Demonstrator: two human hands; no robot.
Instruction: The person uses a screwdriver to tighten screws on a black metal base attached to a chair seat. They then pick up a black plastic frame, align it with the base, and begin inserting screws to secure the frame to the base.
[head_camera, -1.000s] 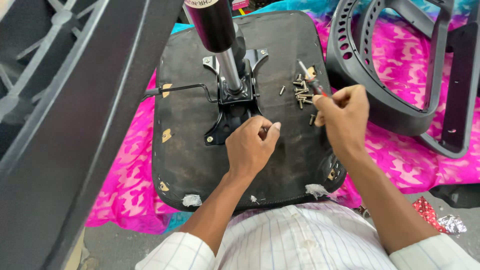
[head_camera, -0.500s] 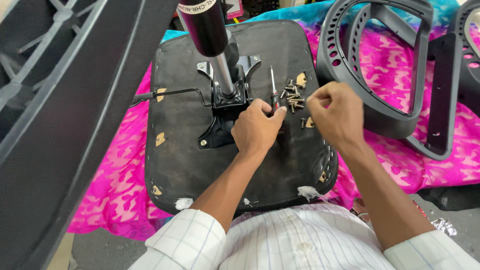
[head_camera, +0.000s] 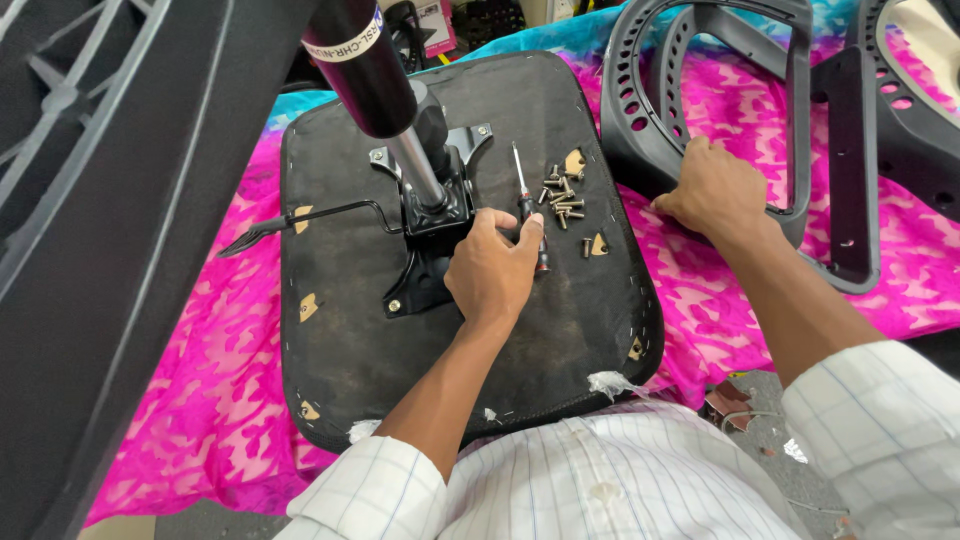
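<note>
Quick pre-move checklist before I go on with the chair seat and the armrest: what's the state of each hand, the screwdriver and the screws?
1. Left hand on the screwdriver: ok, fingers rest on its handle, which lies flat on the seat underside.
2. Right hand on the black armrest frame: ok, it grasps the lower edge.
3. Screws gathered: ok, a loose pile on the seat beside the screwdriver tip.
4. Mechanism plate fastened: cannot tell, screw heads too small.
5. Gas cylinder upright in the plate: ok.
6. Lever unobstructed: ok, it lies out to the side.
</note>
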